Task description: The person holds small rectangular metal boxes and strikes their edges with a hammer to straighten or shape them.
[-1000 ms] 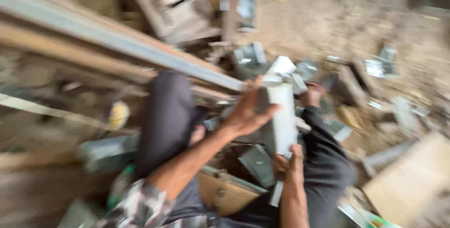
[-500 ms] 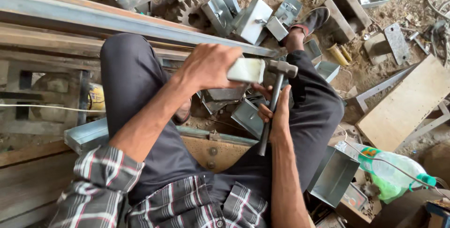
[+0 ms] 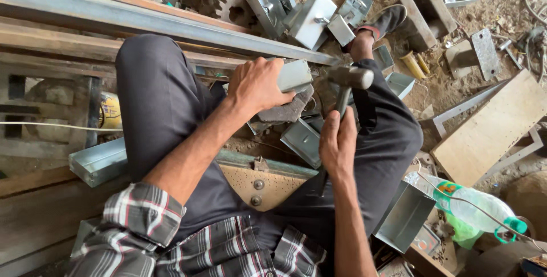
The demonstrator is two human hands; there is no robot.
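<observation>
Both hands are busy between the seated person's knees: the left hand (image 3: 257, 86) is wrapped tight round one small grey metal box (image 3: 294, 75), pressing it down onto a flat dark stone (image 3: 288, 108); the right hand (image 3: 337, 147) is closed round the shaft of one hammer (image 3: 348, 78), whose steel head sits just beside the box's right end, whether touching it I cannot tell; the two hands are apart, one above the other. One more bent metal box (image 3: 302, 140) lies on the ground just left of the right hand; beyond the knees three similar grey boxes (image 3: 310, 18) are heaped together near one rusty gear wheel (image 3: 232, 5); one long steel channel (image 3: 142, 21) runs across the left thigh's far side. At the right lie one wooden board (image 3: 490, 129), one open metal box (image 3: 405, 215) and one plastic bottle (image 3: 473, 206) with a green cap; one shoe (image 3: 387, 21) shows at the far end of the right leg.
</observation>
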